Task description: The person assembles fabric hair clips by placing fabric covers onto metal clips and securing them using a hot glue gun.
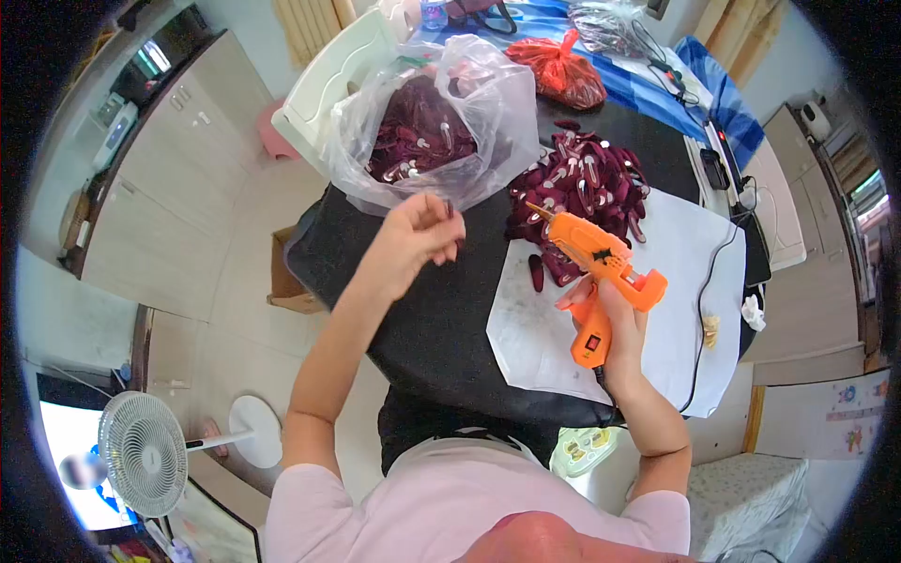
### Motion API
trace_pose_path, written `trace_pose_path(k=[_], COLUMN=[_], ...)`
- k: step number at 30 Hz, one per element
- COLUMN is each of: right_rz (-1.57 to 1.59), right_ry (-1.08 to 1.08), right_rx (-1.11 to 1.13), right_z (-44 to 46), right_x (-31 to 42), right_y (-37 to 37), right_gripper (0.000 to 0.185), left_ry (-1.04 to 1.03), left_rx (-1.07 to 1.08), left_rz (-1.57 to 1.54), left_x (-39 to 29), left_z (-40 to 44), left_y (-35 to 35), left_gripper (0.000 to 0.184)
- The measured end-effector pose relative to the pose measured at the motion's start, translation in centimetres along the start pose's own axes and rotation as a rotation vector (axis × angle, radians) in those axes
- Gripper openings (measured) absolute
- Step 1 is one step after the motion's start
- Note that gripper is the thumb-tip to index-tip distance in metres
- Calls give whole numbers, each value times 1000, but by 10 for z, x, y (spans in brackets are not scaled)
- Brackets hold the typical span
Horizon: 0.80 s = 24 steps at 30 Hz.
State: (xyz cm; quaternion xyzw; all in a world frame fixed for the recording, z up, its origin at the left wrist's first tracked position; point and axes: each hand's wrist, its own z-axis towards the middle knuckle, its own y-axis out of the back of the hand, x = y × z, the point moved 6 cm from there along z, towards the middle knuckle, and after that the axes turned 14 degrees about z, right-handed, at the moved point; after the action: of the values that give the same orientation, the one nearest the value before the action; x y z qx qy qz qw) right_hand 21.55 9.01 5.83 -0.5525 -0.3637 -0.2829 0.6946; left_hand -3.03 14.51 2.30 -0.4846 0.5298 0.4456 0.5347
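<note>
My right hand (623, 324) is wrapped round an orange hot glue gun (591, 239), its nozzle pointing up and left over a heap of maroon fabric-covered snap hair clips (601, 178). My left hand (418, 235) is closed in a pinch at the near edge of a clear plastic bag (511, 113). A small dark maroon hair clip (450, 208) shows partly between its fingertips; the fingers hide the rest. Inside the bag lie many more clips of the same kind. One single clip (536, 272) rests apart on the white sheet (526, 347), just left of the glue gun.
A black-covered table (422, 328) carries all this. The glue gun's black cord (706, 310) crosses the sheet on the right. Behind stand a red plastic bag (563, 75) and a white chair (324, 84). A white fan (145, 450) stands on the floor at left.
</note>
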Motion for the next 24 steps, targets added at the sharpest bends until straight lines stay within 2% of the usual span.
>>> trace_pose_path(k=[2,6,9,10,13,14,17,18,21,24], right_rz=[-32,-53,-108,-115,-158,-186,-192,-206,-211,-130], right_ry=[-21,-65,-108,-119,-168,-191,-212,-214,-230,-187], right_rx=[23,51,98,110,149,160,189,194,189,191], right_z=[0,0,-1,-2,-9,-11,-13,-13,-15,-16], right_x=[-5,-10,-14,-15,-17,-18,-17,-17,-18,-18], right_y=[2,0,-3,-3,-3,-2,-9,-10,-5,0], right_gripper=[32,32,32,32,34,35,38,38,41,44], left_ry=[-18,-123,-122,-118,-353,-395,-616,-623,-613,-403], left_rx=[3,-35,-72,-105,-263,-262,-156,-138,-130,-188], left_rz=[-42,-50,-38,4,192,232,615,615,204,327], left_x=[6,8,6,2,3,0,-15,-17,-6,-5], left_z=[-16,-33,-44,-48,-53,-54,-59,-59,-57,-59], left_y=[-10,-24,-30,-31,-28,-30,-35,-37,-35,-25], left_gripper=[18,33,35,26,25,20,18,18,19,23])
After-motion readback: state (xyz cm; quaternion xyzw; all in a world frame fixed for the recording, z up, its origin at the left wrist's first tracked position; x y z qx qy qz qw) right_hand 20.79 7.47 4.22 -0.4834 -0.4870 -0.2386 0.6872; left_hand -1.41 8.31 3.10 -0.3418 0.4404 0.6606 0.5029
